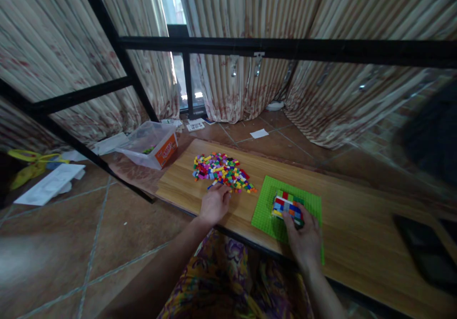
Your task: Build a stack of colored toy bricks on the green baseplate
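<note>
A heap of small mixed-colour toy bricks [226, 169] lies on the wooden table. My left hand [214, 204] is at the near edge of this heap, its fingers bent and closed down among the bricks; what they pinch is too small to make out. To the right, a green studded baseplate [264, 207] lies flat. On it stands a low block built of bricks [285, 204] in red, blue, white, yellow and green. My right hand [306, 235] grips this block's near right side, thumb on the near left and fingers round the right, hiding part of it.
A clear plastic bin [152, 143] with an orange label stands beyond the table's left end. A dark phone-like slab [424, 250] lies on the right of the wooden table [357, 224]. Black metal bars [285, 50] cross in front of long curtains [243, 85].
</note>
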Motion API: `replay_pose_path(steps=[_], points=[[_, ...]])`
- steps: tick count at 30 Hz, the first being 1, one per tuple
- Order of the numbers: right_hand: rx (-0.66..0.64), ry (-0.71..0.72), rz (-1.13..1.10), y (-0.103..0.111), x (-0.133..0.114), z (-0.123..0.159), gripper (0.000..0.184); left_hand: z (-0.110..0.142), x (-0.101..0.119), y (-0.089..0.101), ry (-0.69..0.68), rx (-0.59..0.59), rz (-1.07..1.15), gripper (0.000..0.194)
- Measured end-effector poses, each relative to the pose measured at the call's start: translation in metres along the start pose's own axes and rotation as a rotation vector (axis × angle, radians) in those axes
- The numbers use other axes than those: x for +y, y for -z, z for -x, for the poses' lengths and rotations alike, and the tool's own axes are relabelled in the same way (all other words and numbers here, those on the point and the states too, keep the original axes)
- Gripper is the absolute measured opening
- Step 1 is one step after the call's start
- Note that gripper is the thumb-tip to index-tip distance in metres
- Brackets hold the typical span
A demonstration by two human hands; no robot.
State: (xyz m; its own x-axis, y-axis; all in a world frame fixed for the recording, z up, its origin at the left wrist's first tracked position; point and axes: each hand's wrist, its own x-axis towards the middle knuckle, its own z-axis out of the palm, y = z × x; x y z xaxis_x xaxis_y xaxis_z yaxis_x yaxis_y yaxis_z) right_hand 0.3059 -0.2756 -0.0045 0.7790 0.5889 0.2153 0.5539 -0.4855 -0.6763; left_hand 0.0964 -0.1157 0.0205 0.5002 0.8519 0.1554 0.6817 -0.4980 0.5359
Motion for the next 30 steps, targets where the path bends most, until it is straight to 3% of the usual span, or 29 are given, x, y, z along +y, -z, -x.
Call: replay_pose_path(steps=[6,11,18,25,30], points=[[0.002,0.0,-0.021,0.001,-0.002,0.005,0.071,-0.022,0.01,0.012,-0.034,-0.182,-0.206,0.024],[-0.003,-0.007,-0.091,0.002,-0.002,0.003,0.069,-0.037,0.016,0.017,-0.089,-0.262,-0.292,0.023],[0.13,-0.211,-0.469,0.016,0.004,0.008,0.071,-0.038,0.017,0.009,-0.143,-0.268,-0.306,0.025],[0.165,-0.26,-0.495,0.033,0.019,0.018,0.056,-0.028,0.039,0.005,-0.094,-0.261,-0.2,0.024],[0.16,-0.222,-0.43,0.03,0.028,0.02,0.05,-0.016,0.057,-0.006,-0.118,-0.276,0.08,0.018]])
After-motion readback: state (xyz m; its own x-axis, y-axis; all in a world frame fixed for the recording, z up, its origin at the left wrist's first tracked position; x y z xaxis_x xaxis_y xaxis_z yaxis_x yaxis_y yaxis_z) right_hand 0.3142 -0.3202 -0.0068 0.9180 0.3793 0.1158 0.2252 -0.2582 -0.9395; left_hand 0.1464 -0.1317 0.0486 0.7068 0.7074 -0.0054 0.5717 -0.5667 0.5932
